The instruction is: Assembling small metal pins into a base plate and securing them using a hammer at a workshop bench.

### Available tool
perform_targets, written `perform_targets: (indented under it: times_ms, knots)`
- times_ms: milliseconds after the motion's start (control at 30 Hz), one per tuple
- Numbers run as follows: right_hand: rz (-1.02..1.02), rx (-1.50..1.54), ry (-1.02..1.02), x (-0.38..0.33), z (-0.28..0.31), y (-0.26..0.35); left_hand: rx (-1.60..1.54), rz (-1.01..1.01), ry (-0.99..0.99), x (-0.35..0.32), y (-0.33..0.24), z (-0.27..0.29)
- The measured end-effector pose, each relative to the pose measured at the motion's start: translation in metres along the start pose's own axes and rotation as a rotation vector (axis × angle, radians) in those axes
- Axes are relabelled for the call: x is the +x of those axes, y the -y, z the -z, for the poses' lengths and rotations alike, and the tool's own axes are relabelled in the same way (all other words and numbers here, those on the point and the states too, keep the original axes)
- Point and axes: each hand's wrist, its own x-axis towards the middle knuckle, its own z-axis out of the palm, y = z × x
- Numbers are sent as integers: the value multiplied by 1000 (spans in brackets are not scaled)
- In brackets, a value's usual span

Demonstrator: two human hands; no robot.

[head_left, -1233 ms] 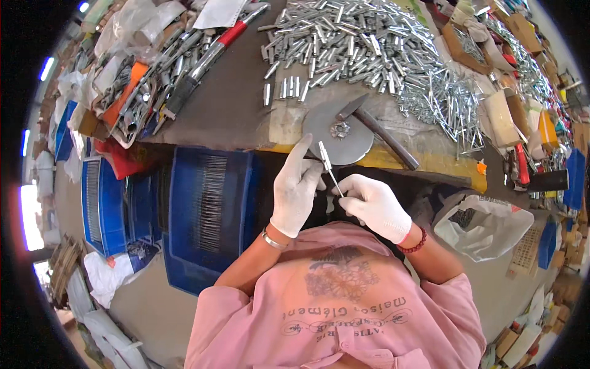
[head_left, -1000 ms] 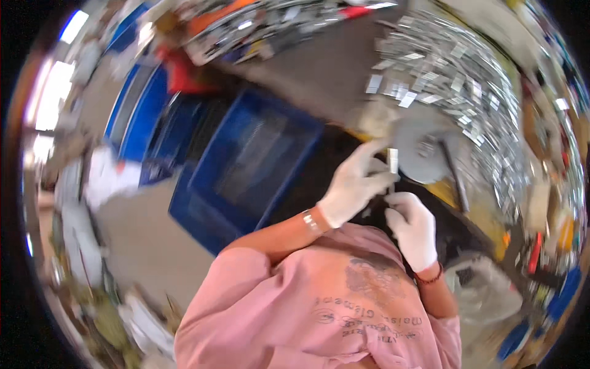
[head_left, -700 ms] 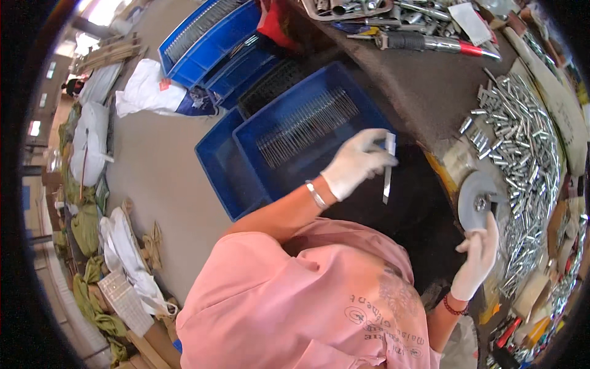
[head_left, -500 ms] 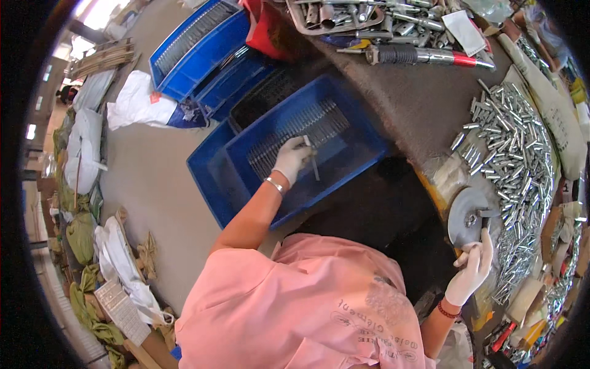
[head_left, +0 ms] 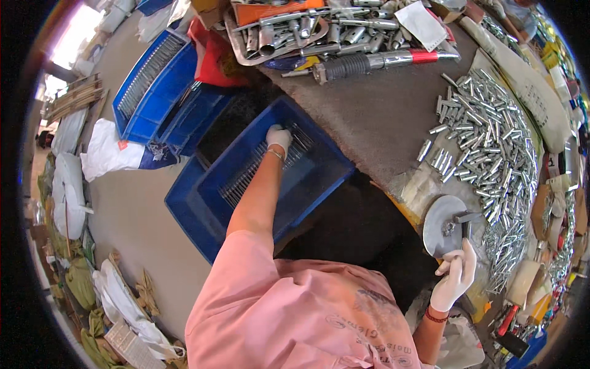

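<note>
My left hand (head_left: 278, 138), in a white glove, reaches into a blue plastic bin (head_left: 310, 190). It rests over the far part of a row of thin metal rods (head_left: 246, 180) lying side by side. Its fingers curl downward, and what they hold is hidden beneath them. At the right, my gloved right hand (head_left: 453, 280) is beside a round grey metal disc (head_left: 437, 230) with a small block and post on it. The index finger points up against the post's lower end. The other fingers are loosely bent and apart, with nothing seen between them.
A large heap of shiny metal sockets (head_left: 501, 154) covers the bench's right side. At the far edge lie a metal tray of tubular parts (head_left: 295, 37) and a grey-and-red tool (head_left: 369, 64). More blue bins (head_left: 147, 92) stand at the far left, near white sacks (head_left: 110, 150).
My left hand has gone further into the bin, to the rods' far end; the metal rod it held is now out of sight. My right hand stays by the disc. The whole view has shifted.
</note>
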Motion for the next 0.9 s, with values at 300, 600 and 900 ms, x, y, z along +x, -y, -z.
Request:
perform_targets:
  times_ms: [300, 600, 900]
  knots:
    - [13, 146, 35, 1, 5, -6, 444, -136, -413, 47, 46, -27]
    - [-63, 199, 118, 0, 5, 0, -673, -394, -541, -64, -136, 63]
    - [206, 111, 245, 8, 8, 3, 265, -966, 237, -258, -375, 31]
